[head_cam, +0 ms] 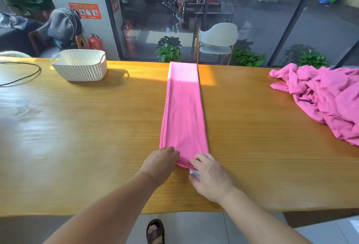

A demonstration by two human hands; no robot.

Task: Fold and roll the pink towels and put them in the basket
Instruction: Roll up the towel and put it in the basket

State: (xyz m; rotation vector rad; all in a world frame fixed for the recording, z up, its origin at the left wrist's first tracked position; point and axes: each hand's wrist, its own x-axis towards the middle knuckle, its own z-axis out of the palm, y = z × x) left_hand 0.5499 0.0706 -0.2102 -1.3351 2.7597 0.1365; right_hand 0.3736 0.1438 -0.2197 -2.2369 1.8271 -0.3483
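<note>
Viewpoint: a head-worn camera looks down over two bare forearms onto a long, glossy honey-coloured wooden table (77, 137).
Towel being worked: a pink cloth towel folded into a long narrow strip (183, 111) lies flat, running from the near edge of the table straight away to the far edge, where sunlight falls on it.
Left hand: the left hand (160, 163) rests on the strip's near left corner, fingers curled down onto the layered edge, seemingly pinching it.
Right hand: the right hand (210, 177) grips the near right corner, fingers bent round the stacked layers, with a small white scrap or label (195, 173) showing under them.
Waiting towels: a crumpled heap of pink cloth towels (326, 102) sits well apart at the table's right end.
Basket: a white perforated plastic basket with handles (79, 65) stands at the far left; nothing shows inside from here.
Stage: folding looks finished; rolling from the near end looks about to begin.
Risks: uneven pressure between the two hands could skew the roll into a cone; loose layers at the near edge could slip apart; a slack first turn could unwind on the way to the basket.
</note>
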